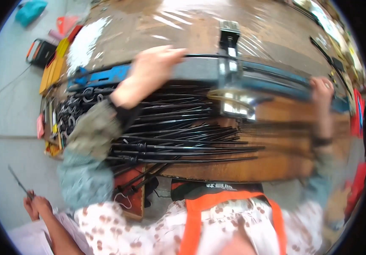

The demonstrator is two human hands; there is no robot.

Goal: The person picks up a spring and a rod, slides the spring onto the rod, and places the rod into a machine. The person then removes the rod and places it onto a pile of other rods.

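Note:
My left hand (155,70) is closed, fingers pinched at a thin black rod (204,55) that runs right to an upright metal fixture (229,63) with a dark top block. My right hand (321,88), smeared by motion, is curled at the right end of a dark rod line beyond the fixture. Whether both hands hold one and the same rod I cannot tell. Under the rod lies a long grey and blue bar (195,69). Nearer me is a pile of thin black rods (174,119), some with collars. A yellowish tube (229,95) curves at the fixture.
The brown wooden table (208,170) has clear plastic film (174,19) at its far side. Tools lie along its left edge. A red board (134,199) stands below the pile. At lower left, another person's hands (38,206) hold a thin dark rod. A black case (42,53) sits farther left.

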